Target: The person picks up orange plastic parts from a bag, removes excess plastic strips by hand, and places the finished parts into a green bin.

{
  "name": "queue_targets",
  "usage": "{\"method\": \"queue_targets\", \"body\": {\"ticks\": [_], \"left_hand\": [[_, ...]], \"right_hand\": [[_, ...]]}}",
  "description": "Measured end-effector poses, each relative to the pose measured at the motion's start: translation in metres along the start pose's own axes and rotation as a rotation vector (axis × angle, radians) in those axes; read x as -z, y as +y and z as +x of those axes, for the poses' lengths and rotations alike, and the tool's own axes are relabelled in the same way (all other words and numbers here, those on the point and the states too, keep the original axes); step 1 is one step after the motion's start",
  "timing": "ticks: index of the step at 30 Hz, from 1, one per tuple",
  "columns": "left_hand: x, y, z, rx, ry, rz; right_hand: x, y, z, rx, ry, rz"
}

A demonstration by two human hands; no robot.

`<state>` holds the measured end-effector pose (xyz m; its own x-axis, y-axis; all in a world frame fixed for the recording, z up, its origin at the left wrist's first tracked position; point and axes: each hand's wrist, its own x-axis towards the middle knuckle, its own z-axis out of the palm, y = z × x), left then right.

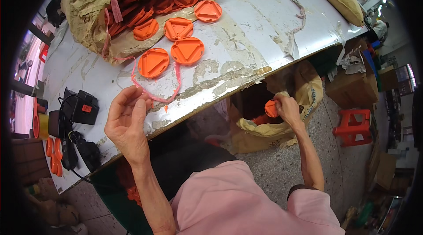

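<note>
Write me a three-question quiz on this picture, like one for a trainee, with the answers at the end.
1. Fill in: the pink string lies nearest the ____ hand.
2. True or false: the right hand holds the pink string.
3. Which shape shows on the discs on the table? A, star; B, triangle; C, cross.

Key:
1. Left: the left hand is beside it.
2. False: that hand holds an orange disc.
3. B.
</note>
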<state>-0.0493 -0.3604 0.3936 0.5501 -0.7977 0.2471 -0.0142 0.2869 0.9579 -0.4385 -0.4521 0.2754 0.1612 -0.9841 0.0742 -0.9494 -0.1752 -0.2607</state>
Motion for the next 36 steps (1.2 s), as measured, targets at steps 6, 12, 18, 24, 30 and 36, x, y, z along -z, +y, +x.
{"method": "queue_targets", "body": {"ticks": [6, 12, 18, 24, 30, 36], "left_hand": [[0.002, 0.0, 0.001, 0.011, 0.017, -0.016], [0.003, -0.001, 0.001, 0.011, 0.004, -0.039], [0.002, 0.002, 0.0, 0.044, 0.053, -0.13], [0.002, 0.002, 0.001, 0.064, 0.06, -0.11], [0.0, 0.005, 0.001, 0.074, 0.067, -0.139], [0.002, 0.008, 0.005, 0.082, 0.088, -0.146]], "right_hand": [[-0.03, 0.016, 0.009, -0.033, -0.243, -0.392], [0.089, -0.098, 0.016, 0.173, -0.507, 0.567], [0.158, -0.224, 0.051, 0.54, -0.446, 0.836], [0.094, -0.292, 0.117, 1.038, -0.011, 0.406], [0.08, -0.299, 0.126, 0.932, -0.209, 0.334], [0.097, -0.299, 0.129, 0.669, -0.528, 0.892]]}}
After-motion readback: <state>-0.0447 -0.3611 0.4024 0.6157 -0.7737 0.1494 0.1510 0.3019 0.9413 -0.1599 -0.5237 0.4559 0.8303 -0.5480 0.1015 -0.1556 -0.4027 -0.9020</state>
